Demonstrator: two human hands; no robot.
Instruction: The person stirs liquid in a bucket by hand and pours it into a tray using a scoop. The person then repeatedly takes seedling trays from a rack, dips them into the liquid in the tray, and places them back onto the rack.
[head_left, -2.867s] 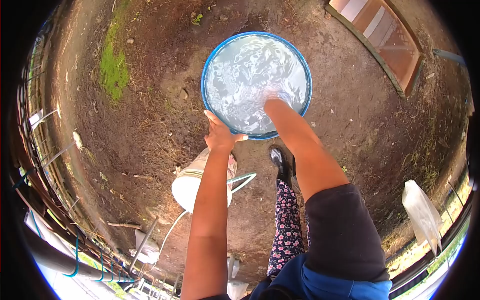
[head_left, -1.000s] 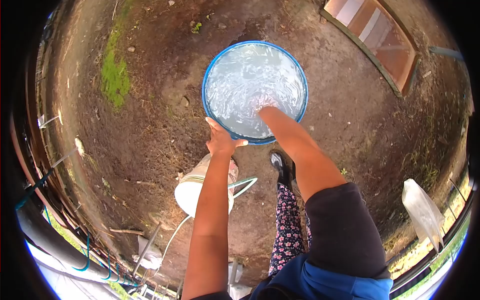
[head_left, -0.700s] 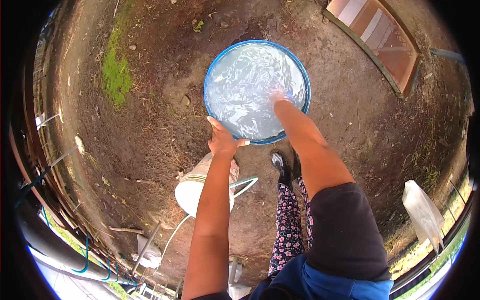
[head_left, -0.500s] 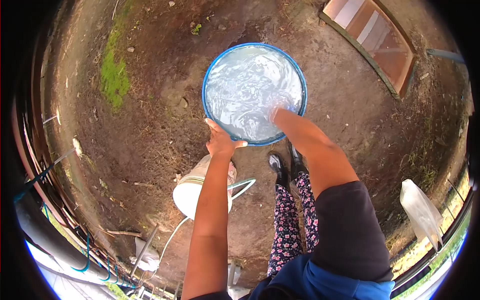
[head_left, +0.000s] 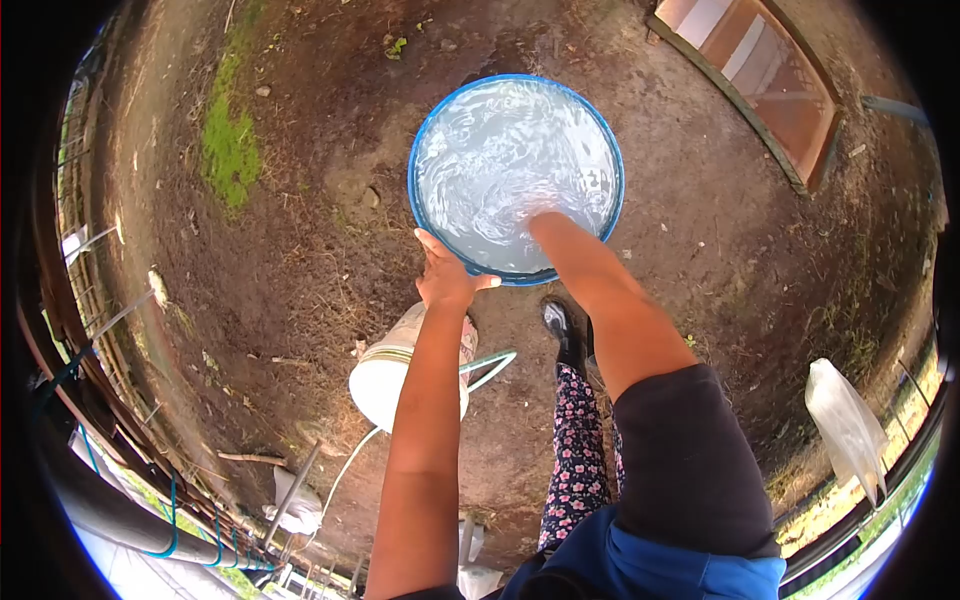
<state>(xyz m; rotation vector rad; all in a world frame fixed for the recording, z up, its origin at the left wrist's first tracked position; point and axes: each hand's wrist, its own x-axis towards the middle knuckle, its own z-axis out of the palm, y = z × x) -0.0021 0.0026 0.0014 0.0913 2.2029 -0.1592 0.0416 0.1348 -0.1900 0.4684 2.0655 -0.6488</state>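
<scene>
A round blue-rimmed container [head_left: 415, 180] full of cloudy, swirling water stands on the dirt ground. At its lower left edge, my left hand [head_left: 447, 277] rests against the rim, its thumb and fingers spread apart. My right arm reaches over the lower right rim into the water; the hand is under the surface, and its fingers and anything in them are hidden. Below my left hand, a white bucket [head_left: 380, 388] lies partly behind my left forearm, with a pale green hose [head_left: 492, 370] beside it.
A wooden-framed panel [head_left: 765, 90] lies at the upper right. To the lower right hangs a translucent plastic bag [head_left: 843, 425]. A black boot [head_left: 562, 330] shows just below the container. Poles and dark tubing line the left edge.
My right hand has moved a little left in the water and is submerged deeper. The ripples have changed. My left hand stays at the rim, while the view has shifted slightly.
</scene>
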